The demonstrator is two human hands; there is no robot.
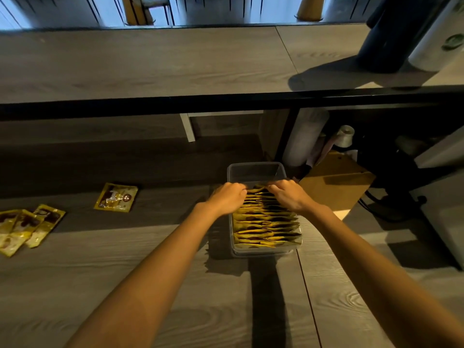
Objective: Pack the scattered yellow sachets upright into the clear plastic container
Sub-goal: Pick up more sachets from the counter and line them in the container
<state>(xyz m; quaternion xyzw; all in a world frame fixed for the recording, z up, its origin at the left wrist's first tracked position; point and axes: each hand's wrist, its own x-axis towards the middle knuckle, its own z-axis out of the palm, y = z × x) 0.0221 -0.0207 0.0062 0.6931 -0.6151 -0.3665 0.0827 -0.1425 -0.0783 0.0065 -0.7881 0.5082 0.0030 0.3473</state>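
Note:
The clear plastic container [256,169] stands on the wooden counter, its near part filled with a row of upright yellow sachets [266,226]. Its far end holds nothing. My left hand [229,198] and my right hand [288,194] are both over the far end of the row, fingers curled onto the tops of the sachets there. Whether they pinch one sachet or press on several is hidden by the knuckles. One loose sachet [116,197] lies flat to the left. A small overlapping pile of sachets [27,227] lies at the far left edge.
A raised upper counter [150,64] with a black edge runs across above the work surface. A brown cardboard piece [336,184] and white rolls [305,136] sit right of the container. Dark and white cylinders [411,33] stand at the top right.

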